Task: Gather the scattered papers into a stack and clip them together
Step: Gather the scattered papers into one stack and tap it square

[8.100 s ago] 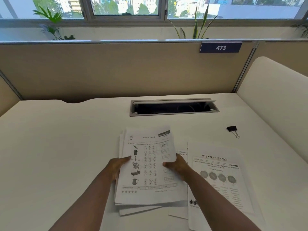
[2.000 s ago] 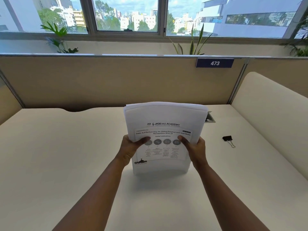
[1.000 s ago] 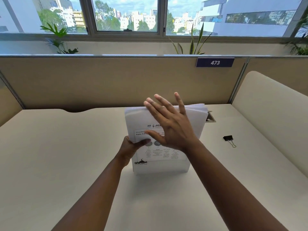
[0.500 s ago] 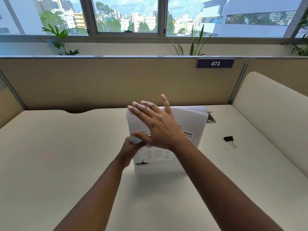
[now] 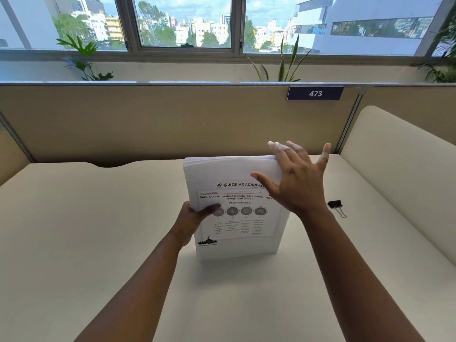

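On the desk, near its middle, the stack of papers stands upright on its bottom edge, printed side toward the person. The left hand holds it by the left edge, thumb across the front sheet and the other fingers behind (hidden by the paper), so that hand is clamped on the stack. The right hand is spread flat with its fingers apart at the upper right corner, palm against or just beside the top edge; it grips nothing, and whether it touches the paper at this instant cannot be told for sure.

No loose sheet lies anywhere on the desk, so the gathering part looks done. The sheets seem fairly well squared: the bottom edge sits flush on the desk and the sides run straight, though the top edge shows a few leaves fanned slightly. The open right hand at that corner suggests the step in hand is patting the edges even.

What is left is the clipping. A black binder clip lies on the desk to the right of the stack, apart from it and untouched. It would have to be picked up, most likely by the free right hand, squeezed open and pushed over one edge while the left hand keeps the sheets aligned.
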Available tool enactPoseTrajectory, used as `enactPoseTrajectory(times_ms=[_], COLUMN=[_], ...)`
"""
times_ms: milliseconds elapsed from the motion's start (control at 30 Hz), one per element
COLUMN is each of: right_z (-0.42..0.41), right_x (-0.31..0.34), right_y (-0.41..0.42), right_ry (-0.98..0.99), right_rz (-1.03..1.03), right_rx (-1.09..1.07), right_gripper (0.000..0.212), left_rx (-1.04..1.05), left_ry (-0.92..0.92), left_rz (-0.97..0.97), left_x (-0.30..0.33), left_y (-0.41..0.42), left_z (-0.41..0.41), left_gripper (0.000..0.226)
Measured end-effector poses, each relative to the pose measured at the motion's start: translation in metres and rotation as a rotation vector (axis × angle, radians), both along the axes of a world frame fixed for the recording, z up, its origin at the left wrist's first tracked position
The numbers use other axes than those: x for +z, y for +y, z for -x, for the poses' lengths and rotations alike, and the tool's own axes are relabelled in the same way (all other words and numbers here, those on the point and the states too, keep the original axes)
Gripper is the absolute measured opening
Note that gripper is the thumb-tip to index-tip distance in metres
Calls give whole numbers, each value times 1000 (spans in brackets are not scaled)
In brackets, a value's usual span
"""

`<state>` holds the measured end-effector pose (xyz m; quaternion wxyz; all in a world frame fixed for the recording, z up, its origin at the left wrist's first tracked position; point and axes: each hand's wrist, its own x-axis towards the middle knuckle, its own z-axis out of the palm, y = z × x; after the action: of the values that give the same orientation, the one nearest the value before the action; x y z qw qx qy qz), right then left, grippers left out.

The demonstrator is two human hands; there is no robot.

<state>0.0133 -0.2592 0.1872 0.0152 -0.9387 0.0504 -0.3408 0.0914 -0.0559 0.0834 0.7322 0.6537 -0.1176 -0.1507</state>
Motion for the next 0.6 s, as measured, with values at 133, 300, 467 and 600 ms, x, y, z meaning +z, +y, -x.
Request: enactPoseTrajectory(times_ms=[133, 300, 467, 600], right_z=[-1, 5, 5, 2], right_x=[-7, -50, -119, -143], right_y=[-8, -32, -38, -21], right_ry=[-222, -262, 362, 255], right_rz=[-225, -981, -1192, -1241], right_rx=[120, 386, 293, 152], right_gripper=[81, 111, 92, 30], left_rx=[28, 64, 76, 93], left_ry=[13, 10, 16, 36], left_rz=[-5, -34, -29, -76], left_x=[2, 2, 1, -4], left_y=[-2, -3, -4, -3], left_z=[1, 0, -1, -2], left_gripper=[22, 23, 20, 16])
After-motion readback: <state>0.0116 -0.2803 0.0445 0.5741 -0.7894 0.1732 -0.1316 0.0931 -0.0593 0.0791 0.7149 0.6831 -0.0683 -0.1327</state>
